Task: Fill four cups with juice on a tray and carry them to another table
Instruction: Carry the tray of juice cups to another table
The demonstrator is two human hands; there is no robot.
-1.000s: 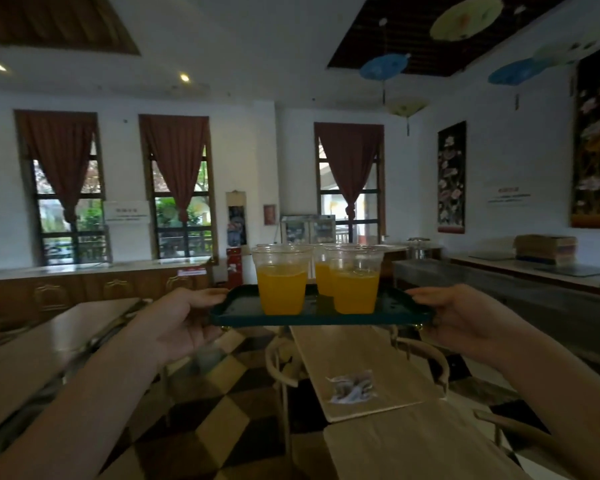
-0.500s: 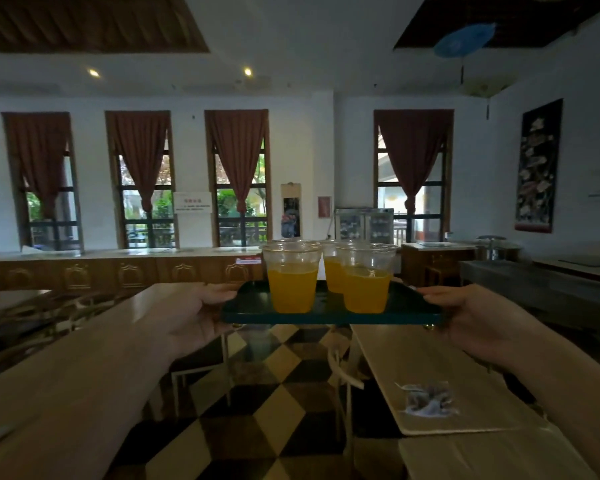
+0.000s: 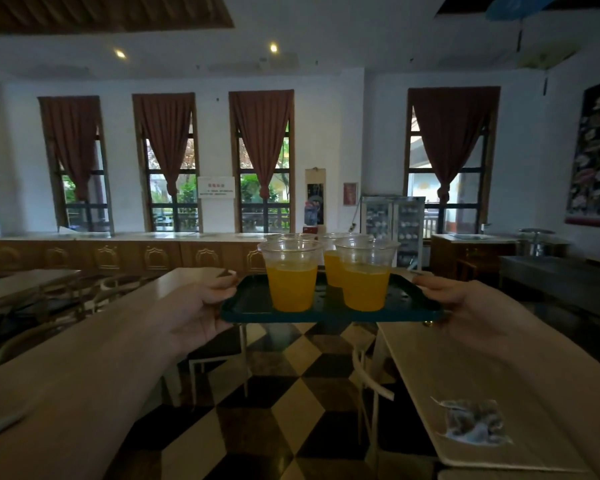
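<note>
The dark green tray is held level in the air above the checkered floor, between two pale tables. Its two rear cups are mostly hidden behind the front cups, all clear plastic with orange juice. The left hand and right hand clamp the tray's short ends, thumbs on the rim; the fingers beneath are hidden.

A flat, dark green rectangular plastic tray sits level at the centre of the frame, carrying a tight cluster of upright clear plastic cups partly filled with orange juice, two in front and the others partly hidden behind them.
</note>
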